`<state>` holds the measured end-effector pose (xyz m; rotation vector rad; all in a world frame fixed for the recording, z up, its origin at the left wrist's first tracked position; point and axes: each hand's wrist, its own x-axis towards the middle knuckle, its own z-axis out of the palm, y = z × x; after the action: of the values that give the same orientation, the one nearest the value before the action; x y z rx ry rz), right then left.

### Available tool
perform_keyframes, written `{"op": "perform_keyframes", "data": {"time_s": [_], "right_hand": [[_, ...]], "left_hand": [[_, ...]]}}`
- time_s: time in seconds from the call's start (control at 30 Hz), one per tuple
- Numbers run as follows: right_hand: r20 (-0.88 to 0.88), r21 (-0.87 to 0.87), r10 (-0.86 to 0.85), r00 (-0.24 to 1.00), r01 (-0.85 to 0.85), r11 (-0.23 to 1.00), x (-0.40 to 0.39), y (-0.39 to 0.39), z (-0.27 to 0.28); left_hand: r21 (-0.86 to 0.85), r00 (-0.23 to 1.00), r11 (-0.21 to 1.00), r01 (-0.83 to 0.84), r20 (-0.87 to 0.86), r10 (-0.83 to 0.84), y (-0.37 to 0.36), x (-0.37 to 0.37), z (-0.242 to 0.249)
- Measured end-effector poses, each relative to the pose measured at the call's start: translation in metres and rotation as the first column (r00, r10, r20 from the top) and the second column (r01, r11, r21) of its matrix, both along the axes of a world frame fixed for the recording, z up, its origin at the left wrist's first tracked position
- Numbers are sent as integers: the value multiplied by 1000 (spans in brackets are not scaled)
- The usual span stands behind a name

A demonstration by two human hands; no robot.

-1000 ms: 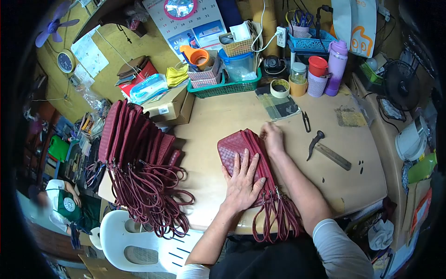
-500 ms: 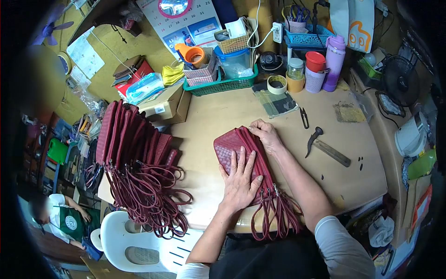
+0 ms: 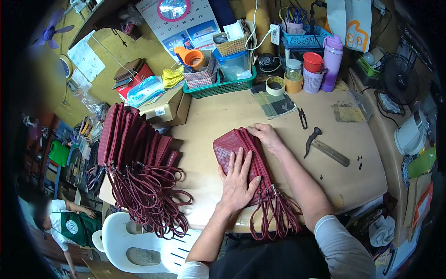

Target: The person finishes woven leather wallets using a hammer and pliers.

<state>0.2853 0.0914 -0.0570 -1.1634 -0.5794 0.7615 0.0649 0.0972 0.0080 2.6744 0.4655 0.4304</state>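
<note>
A small stack of dark red woven-pattern zip pouches (image 3: 224, 142) lies on the table before me, with looped wrist straps (image 3: 274, 216) hanging from its near end over the table edge. My left hand (image 3: 237, 181) rests flat on the top pouch, fingers spread. At the far corner of the stack, my right hand (image 3: 265, 136) has its fingers curled on the zipped edge; its fingertips are partly hidden. To the left stands a larger row of matching pouches (image 3: 132, 135), whose straps spill toward the table's near edge.
A hammer (image 3: 329, 152) and thread snips (image 3: 303, 118) lie to the right. Tape (image 3: 275, 86), a purple bottle (image 3: 331, 64) and a green basket (image 3: 223, 87) line the back. A white chair (image 3: 111, 237) stands at near left; another person (image 3: 69, 223) is beyond it.
My hands stay at nearly the same spots on the pouches. The other person at the left has lowered an arm. The camera view has shifted slightly.
</note>
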Motion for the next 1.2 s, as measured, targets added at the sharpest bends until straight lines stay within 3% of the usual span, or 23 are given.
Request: {"op": "perform_keyframes", "data": {"time_s": [0.03, 0.1, 0.17, 0.23, 0.27, 0.3, 0.37, 0.43, 0.5, 0.53, 0.63, 0.7, 0.73, 0.77, 0.83, 0.87, 0.9, 0.97, 1.03, 1.1, 1.2], "right_hand": [[18, 8, 69, 997, -69, 998, -2, 3, 2], [-50, 13, 78, 996, -77, 997, -2, 4, 6], [-57, 108, 96, 994, -89, 990, -1, 2, 6], [-46, 84, 92, 995, -88, 993, -6, 4, 9], [-35, 62, 95, 995, -92, 994, -8, 6, 11], [-42, 15, 72, 997, -71, 997, -8, 11, 4], [-44, 31, 50, 998, -49, 998, -11, 11, 2], [-6, -37, 45, 999, -46, 998, -13, 13, 8], [278, -272, 20, 960, 59, 961, -17, 15, 16], [346, -212, 9, 938, 69, 975, -17, 21, 7], [222, -210, 1, 975, 47, 977, -20, 19, 12], [-31, -100, -107, 994, 103, 990, -18, 21, 10], [-6, -64, -98, 995, 98, 993, -7, 18, 1], [20, -27, -91, 996, 91, 995, 5, 14, -8], [220, -168, -50, 974, 88, 982, 6, 10, 10], [482, -139, -40, 875, 121, 983, -1, 1, 25], [484, -142, -35, 874, 117, 983, -4, -3, 34], [660, -195, 40, 750, 120, 974, -3, -8, 42], [626, -227, 113, 771, 42, 973, -2, -7, 48], [708, -307, 243, 663, -20, 951, -6, -3, 54], [669, -300, 287, 686, -105, 948, -15, 9, 61]], "left_hand": [[1, 1000, 1000, -2, 1, 2, 4, 0, 9], [-220, 991, 971, -97, 68, 114, 26, 7, 32], [-56, 938, 970, -236, 248, 243, 52, 28, 45], [81, 941, 954, -290, 205, 268, 77, 58, 44], [13, 949, 950, -313, -26, 313, 83, 69, 46], [-191, 960, 943, -271, -127, 250, 96, 78, 31], [-316, 971, 920, -232, -123, 203, 101, 81, 20], [-374, 964, 893, -251, -8, 267, 95, 77, 5], [-405, 958, 884, -235, 56, 280, 93, 70, -3], [-464, 952, 862, -205, 109, 285, 93, 67, -5], [-564, 937, 810, -160, 171, 305, 103, 59, -16], [-776, 906, 625, 89, 324, 273, 114, 54, -30], [-836, 905, 533, 132, 321, 279, 115, 50, -29], [-836, 902, 534, 128, 322, 287, 118, 48, -30], [-816, 929, 574, 64, 260, 265, 123, 43, -32], [-769, 922, 635, 78, 298, 247, 123, 45, -33], [-771, 921, 632, 77, 298, 252, 123, 45, -33], [-734, 925, 677, 51, 290, 246, 122, 45, -34], [-707, 922, 707, 34, 295, 251, 118, 44, -25], [-714, 926, 700, 26, 282, 253, 116, 43, -24], [-730, 910, 681, 59, 319, 263, 115, 44, -27]]}}
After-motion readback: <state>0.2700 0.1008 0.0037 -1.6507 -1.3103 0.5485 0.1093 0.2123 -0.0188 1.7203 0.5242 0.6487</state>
